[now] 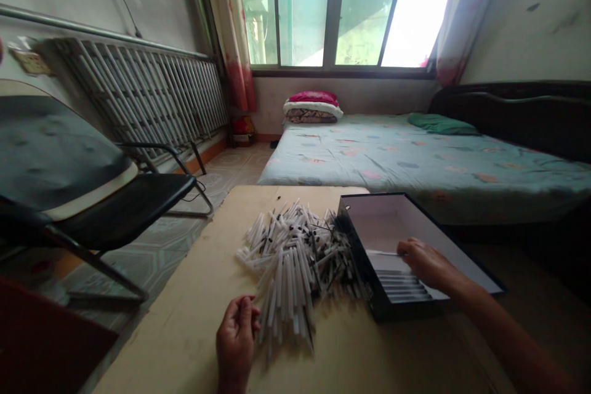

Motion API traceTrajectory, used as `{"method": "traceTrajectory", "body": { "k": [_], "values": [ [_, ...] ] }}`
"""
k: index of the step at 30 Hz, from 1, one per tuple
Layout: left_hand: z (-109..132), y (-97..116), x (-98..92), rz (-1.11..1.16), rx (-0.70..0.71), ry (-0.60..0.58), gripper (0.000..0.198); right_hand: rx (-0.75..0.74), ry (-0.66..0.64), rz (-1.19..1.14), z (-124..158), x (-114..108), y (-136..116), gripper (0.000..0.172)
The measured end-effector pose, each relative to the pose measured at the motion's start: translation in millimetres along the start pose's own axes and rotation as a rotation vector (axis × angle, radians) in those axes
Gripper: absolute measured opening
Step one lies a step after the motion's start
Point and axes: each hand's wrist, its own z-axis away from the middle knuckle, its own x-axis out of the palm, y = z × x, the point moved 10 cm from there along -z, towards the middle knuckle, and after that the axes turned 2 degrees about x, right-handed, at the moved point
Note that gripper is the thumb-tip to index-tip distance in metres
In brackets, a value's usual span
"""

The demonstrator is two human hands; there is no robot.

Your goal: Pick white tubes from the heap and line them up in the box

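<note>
On pale yellow surface (175,326), left hand (236,329) curled, contents we cannot tell; beside it, heap of slim white-and-black tubes (290,265). Inside black-walled, white-lined box (381,215), slim pale rod (383,253) pinched in grip of right hand (423,263) near row of grey tubes (401,286). Row-laying, we judge; next calls for aligning, releasing.

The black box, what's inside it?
Several thin sticks lie in a row, and the right hand holds another stick. That hand and forearm hide part of the box.
</note>
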Motion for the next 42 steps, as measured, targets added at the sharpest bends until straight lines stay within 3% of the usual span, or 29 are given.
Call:
{"method": "traceTrajectory", "body": {
  "k": [6, 12, 20, 26, 28, 31, 34, 36, 39, 42],
  "values": [
    [-2, -4, -1.2, 0.008, -0.012, 0.001, 0.045, -0.069, -0.131, 0.03, -23, 47, -8, 0.025],
    [-1, -2, 0.5, 0.007, -0.009, -0.008, 0.044, -0.125, -0.149, -0.002, -26, 58, -13, 0.027],
    [1, 0, 1.0, 0.017, -0.022, -0.009, 0.045, -0.154, -0.096, -0.052, -24, 50, -21, 0.031],
    [1, 0, -0.5, 0.016, -0.008, -0.004, 0.044, -0.176, -0.036, -0.107, -23, 41, -29, 0.023],
    [1, 0, 0.1, 0.018, -0.009, -0.009, 0.044, -0.15, 0.028, -0.126, -23, 28, -29, 0.021],
    [1, -1, 0.4, 0.01, -0.009, -0.008, 0.043, -0.088, 0.186, -0.16, -17, -11, -35, 0.023],
    [0, -2, 0.3, 0.007, -0.008, -0.005, 0.043, -0.106, 0.416, -0.342, 8, -59, -68, 0.022],
    [0, -2, -0.3, 0.014, -0.01, 0.002, 0.044, -0.191, 0.486, -0.536, 30, -75, -105, 0.019],
    [1, 0, -0.2, 0.021, -0.011, 0.002, 0.044, -0.293, 0.375, -0.616, 49, -56, -170, 0.015],
    [2, 4, 0.2, 0.019, -0.004, 0.0, 0.044, -0.204, 0.279, -0.514, 50, -12, -207, 0.01]
  ]
}}
